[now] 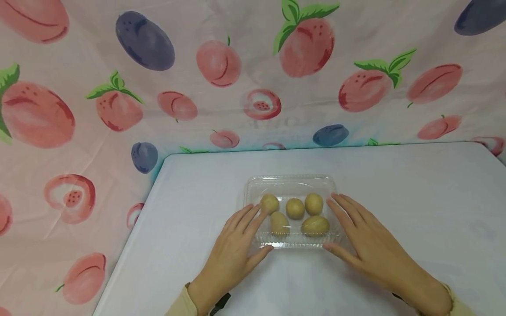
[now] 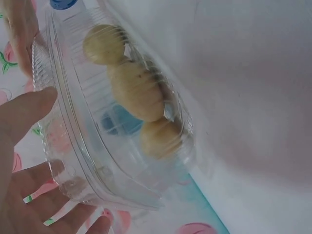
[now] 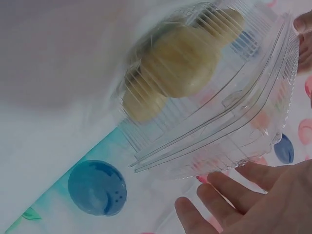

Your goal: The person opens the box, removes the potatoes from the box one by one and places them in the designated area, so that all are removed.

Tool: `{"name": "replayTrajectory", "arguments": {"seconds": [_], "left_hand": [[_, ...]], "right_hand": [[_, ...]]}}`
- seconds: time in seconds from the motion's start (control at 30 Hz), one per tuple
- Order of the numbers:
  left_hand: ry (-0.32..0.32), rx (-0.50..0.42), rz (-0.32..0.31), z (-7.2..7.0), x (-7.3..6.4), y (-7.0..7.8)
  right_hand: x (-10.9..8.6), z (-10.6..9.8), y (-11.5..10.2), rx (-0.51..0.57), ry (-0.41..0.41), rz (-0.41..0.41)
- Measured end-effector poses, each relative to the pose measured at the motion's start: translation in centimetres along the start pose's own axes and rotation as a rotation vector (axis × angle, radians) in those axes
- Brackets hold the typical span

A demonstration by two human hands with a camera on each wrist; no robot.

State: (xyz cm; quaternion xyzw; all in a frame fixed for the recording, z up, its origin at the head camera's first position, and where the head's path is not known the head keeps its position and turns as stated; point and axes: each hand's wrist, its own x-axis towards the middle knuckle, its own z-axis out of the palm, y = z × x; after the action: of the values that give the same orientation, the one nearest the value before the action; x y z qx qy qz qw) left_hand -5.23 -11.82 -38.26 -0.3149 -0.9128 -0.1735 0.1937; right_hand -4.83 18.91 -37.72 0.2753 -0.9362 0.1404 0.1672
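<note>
A clear plastic clamshell box lies on the white table with its lid down. Several small yellow potatoes show through the plastic. At the box's left side is my left hand, fingers extended and thumb apart, near the front corner. My right hand is at the opposite side, its fingers likewise straight. In the left wrist view the thumb lies by the ridged lid edge. The right wrist view has the fingertips along the lid; whether they press on it, I cannot tell.
The white tabletop extends around the box on all sides. Behind it and to the left hangs a pink cloth printed with peaches and blue fruit.
</note>
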Motion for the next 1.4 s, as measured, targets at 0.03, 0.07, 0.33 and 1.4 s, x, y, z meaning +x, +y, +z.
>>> {"name": "replayTrajectory", "arguments": {"seconds": [0.03,0.07,0.33,1.4], "left_hand": [[0.000,-0.005,-0.001,0.0,0.0,-0.1],[-0.004,-0.006,-0.004,-0.1,0.0,-0.2],[-0.051,-0.021,-0.013,-0.2,-0.1,-1.1],[-0.071,-0.167,-0.003,-0.7,-0.3,-2.9]], "right_hand": [[0.0,0.0,0.0,0.005,-0.002,-0.004],[0.0,0.0,0.1,0.012,-0.007,-0.007],[-0.2,0.2,0.4,0.024,-0.038,-0.026],[0.0,0.4,1.6,-0.051,0.104,-0.229]]}}
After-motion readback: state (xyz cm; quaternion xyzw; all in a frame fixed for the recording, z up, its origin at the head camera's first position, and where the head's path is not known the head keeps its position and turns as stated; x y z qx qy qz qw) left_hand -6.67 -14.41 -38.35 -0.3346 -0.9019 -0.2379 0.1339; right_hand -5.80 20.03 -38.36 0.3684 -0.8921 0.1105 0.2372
